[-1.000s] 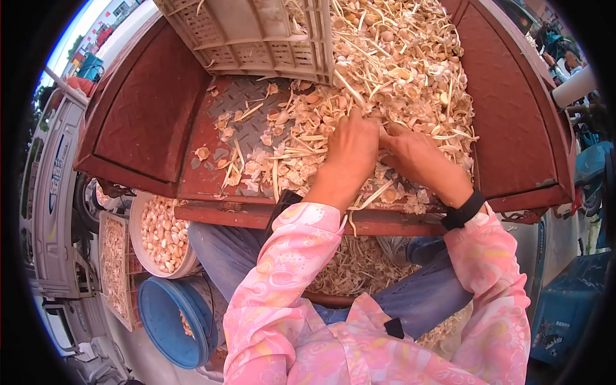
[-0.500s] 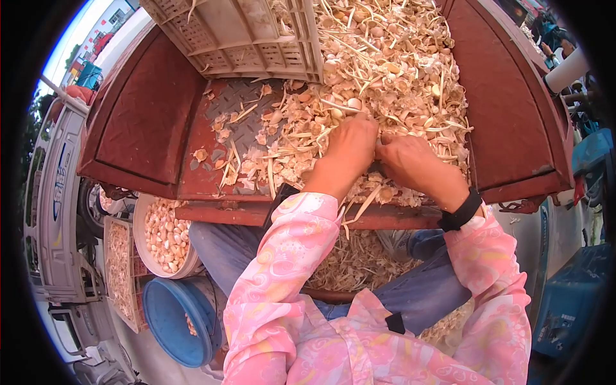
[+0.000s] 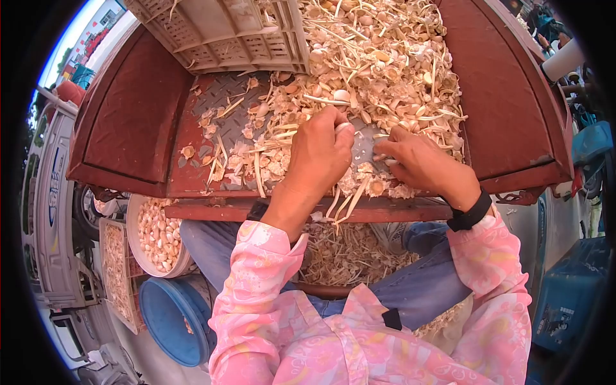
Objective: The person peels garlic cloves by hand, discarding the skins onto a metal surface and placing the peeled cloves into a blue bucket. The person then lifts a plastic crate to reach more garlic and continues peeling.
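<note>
picking at the garlic heap (image 3: 378,64) seems in hand: the left hand (image 3: 319,146) has thumb and forefinger together on what looks like a clove (image 3: 342,127) near its near edge, which calls for a light pinch. the right hand (image 3: 427,163) curls by loose husks; its grip, i cannot tell.

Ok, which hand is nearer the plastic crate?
Left. The left hand is on the near side of the plastic crate, a little to its right, not touching it; the right hand is farther right.
</note>
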A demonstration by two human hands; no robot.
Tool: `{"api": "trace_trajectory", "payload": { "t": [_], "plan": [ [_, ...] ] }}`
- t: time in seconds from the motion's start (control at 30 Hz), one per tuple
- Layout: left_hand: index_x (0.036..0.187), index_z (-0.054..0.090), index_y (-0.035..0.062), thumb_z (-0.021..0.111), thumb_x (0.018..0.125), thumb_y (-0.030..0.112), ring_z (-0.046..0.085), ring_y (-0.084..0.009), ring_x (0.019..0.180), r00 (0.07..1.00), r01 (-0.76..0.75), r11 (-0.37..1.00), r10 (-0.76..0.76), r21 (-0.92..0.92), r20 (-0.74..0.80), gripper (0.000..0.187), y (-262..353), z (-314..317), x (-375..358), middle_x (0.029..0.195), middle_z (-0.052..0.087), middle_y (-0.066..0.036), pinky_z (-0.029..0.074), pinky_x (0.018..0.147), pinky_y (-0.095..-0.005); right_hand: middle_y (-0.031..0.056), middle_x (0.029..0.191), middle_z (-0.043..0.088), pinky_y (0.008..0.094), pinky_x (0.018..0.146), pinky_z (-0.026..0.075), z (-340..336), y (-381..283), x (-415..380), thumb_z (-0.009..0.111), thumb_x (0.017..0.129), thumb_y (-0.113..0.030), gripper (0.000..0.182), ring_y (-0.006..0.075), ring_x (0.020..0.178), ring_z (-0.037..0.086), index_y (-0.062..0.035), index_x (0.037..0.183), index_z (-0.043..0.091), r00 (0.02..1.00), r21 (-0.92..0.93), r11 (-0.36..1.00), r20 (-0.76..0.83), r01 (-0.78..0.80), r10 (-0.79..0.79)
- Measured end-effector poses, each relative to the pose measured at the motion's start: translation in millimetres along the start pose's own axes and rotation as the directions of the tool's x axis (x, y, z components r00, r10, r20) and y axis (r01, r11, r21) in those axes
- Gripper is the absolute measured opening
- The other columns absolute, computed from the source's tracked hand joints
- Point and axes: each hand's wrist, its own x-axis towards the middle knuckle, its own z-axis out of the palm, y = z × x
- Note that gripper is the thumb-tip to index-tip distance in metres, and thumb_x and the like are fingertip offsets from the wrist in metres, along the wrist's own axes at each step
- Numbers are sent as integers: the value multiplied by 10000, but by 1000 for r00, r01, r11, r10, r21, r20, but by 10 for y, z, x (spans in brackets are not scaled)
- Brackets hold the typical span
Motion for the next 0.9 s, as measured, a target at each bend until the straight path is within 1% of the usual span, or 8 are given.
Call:
{"api": "trace_trajectory", "payload": {
  "t": [0.1,0.2,0.3,0.33,0.43,0.57,0.73,0.9],
  "plan": [
    [1028,565,-1,522,904,139,579,-90,596,938,345,754,-281,-559,201,192,148,-78,-241,793,612,-62,443,477,-207,188,951,568,454,707,492,27,-56,86,569,727,2,235,398,825,604,-45,954,604,1000,-83,996,10,-23,24],
    [1090,528,4,512,921,148,556,-46,561,873,486,491,-315,-723,373,222,195,-15,-470,796,602,-47,400,436,-146,189,867,567,458,676,468,123,-51,108,577,709,-1,163,390,767,589,-33,869,580,998,-110,994,-58,-18,11],
    [1072,545,2,522,923,168,561,-72,589,864,503,586,-348,-635,363,224,241,115,-544,781,590,-40,430,477,-188,194,828,583,458,678,467,82,-8,125,613,699,-35,165,398,775,589,-14,858,573,998,-41,999,-55,-24,22],
    [1044,553,-2,573,888,162,601,-168,649,985,165,907,-135,-386,104,227,141,241,-486,806,583,-87,475,537,-286,196,828,592,457,686,472,55,18,127,629,699,-51,184,405,792,593,-7,869,575,999,-5,999,-35,-36,36],
    [990,561,-9,613,837,133,614,-295,728,990,-139,960,137,244,27,215,191,476,-316,856,559,-155,485,602,-395,206,798,589,452,682,461,71,161,129,640,691,-73,204,397,808,589,6,863,565,997,185,983,-77,-10,25],
    [936,573,-22,611,787,81,610,-381,788,984,-150,936,109,319,143,185,285,736,-152,890,532,-207,510,679,-455,186,778,584,438,696,454,125,345,50,610,716,-69,171,384,789,570,-2,866,562,958,44,998,-284,51,-36],
    [890,596,-35,646,765,111,619,-392,817,985,-105,952,60,286,163,199,261,870,-151,931,566,-237,515,696,-463,183,841,582,427,702,463,-46,248,246,576,744,-50,136,366,797,581,-16,875,591,920,218,974,-368,-59,138],
    [876,606,-45,636,789,132,626,-386,833,974,-13,953,-57,302,221,200,280,786,-78,869,608,-233,507,708,-466,157,894,553,407,721,472,83,362,576,592,779,-33,217,344,840,585,-49,993,622,944,34,993,-317,113,-96]
  ]
}}
